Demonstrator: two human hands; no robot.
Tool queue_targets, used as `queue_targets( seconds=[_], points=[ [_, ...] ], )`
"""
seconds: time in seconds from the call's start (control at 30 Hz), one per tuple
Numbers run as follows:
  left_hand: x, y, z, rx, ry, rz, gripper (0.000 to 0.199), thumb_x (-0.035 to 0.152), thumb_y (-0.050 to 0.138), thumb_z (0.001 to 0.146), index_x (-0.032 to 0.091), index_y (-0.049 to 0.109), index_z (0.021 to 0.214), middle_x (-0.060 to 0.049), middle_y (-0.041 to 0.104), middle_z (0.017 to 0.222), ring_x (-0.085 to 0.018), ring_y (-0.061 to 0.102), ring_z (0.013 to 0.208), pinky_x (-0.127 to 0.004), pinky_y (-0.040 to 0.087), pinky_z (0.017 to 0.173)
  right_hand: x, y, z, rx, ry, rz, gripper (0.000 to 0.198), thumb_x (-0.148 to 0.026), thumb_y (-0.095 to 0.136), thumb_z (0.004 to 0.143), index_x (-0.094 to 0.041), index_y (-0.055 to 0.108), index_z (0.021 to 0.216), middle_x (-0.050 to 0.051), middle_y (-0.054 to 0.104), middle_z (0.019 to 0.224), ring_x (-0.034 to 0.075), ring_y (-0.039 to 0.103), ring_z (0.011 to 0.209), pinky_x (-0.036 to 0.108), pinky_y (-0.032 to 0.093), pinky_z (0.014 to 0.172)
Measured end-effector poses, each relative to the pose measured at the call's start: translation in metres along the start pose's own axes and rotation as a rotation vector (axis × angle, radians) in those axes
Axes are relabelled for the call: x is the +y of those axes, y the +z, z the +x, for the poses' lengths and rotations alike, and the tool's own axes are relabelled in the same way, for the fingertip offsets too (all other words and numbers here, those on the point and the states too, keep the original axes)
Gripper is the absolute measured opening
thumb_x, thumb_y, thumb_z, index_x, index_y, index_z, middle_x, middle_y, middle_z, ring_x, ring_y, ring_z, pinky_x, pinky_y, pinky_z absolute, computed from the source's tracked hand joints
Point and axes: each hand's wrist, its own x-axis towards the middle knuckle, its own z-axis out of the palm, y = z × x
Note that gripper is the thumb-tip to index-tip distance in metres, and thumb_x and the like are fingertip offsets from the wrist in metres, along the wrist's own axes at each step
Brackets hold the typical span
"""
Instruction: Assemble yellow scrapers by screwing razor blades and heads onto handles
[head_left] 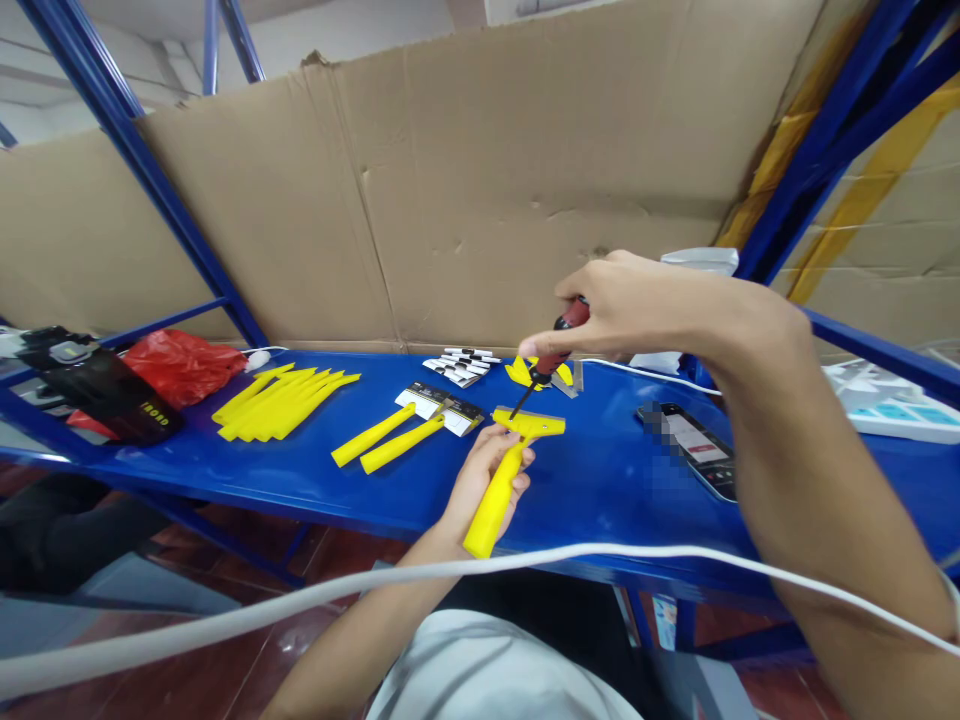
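Note:
My left hand (480, 475) is closed around a yellow scraper (499, 490), its wide head pointing away from me and its handle angled down toward my body. From above, my right hand (611, 305) grips a screwdriver (553, 360) with a dark red and black handle. The screwdriver's shaft slants down to the left, and its tip meets the left part of the scraper head. Behind the head lie small yellow pieces (519, 372) and thin grey metal strips (576, 378), partly hidden by the screwdriver and my right hand.
Left on the blue table (420, 500) are several yellow handles (277, 405), two yellow scrapers (386, 440) on printed cards (439, 405), and black-and-white pieces (459, 366). A black bottle (105, 390) leans by a red bag (184, 362). A phone (694, 450) lies right. A white cable (600, 548) crosses in front.

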Motion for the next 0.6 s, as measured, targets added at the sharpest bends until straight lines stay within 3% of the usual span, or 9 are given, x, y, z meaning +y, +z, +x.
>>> queue_targets(
  seconds=[0.1, 0.2, 0.37, 0.6],
  points=[
    [-0.001, -0.002, 0.001, -0.019, 0.003, 0.006, 0.034, 0.009, 0.074, 0.092, 0.02, 0.053, 0.116, -0.008, 0.069, 0.105, -0.009, 0.069, 0.071, -0.011, 0.044, 0.046, -0.005, -0.009, -0.005, -0.103, 0.039, -0.056, 0.062, -0.082, 0.082, 0.079, -0.024, 0.075, 0.101, 0.005, 0.073, 0.083, 0.024, 0.066, 0.074, 0.036, 0.044, 0.067],
    [-0.001, -0.005, 0.004, -0.027, -0.008, 0.016, 0.037, 0.009, 0.077, 0.091, 0.02, 0.053, 0.117, -0.01, 0.071, 0.109, -0.01, 0.07, 0.073, -0.011, 0.045, 0.047, -0.016, -0.017, -0.009, -0.155, -0.05, 0.007, 0.059, -0.075, 0.082, 0.082, -0.025, 0.073, 0.113, 0.005, 0.077, 0.098, 0.023, 0.068, 0.081, 0.035, 0.046, 0.07],
    [-0.004, -0.01, 0.008, -0.03, -0.017, 0.045, 0.046, 0.012, 0.084, 0.086, 0.021, 0.053, 0.119, -0.01, 0.072, 0.11, -0.012, 0.073, 0.076, -0.011, 0.045, 0.049, -0.026, -0.021, -0.013, -0.185, -0.109, 0.013, 0.041, -0.065, 0.079, 0.089, -0.026, 0.078, 0.105, 0.004, 0.077, 0.097, 0.022, 0.068, 0.085, 0.036, 0.044, 0.073],
    [-0.007, -0.005, 0.007, 0.002, 0.036, 0.099, 0.05, 0.016, 0.089, 0.08, 0.021, 0.054, 0.115, -0.011, 0.073, 0.103, -0.014, 0.072, 0.073, -0.012, 0.042, 0.048, -0.032, -0.022, -0.012, -0.155, -0.114, 0.001, 0.038, -0.062, 0.082, 0.088, -0.026, 0.08, 0.098, 0.003, 0.077, 0.09, 0.021, 0.067, 0.082, 0.035, 0.041, 0.072]
  ],
)
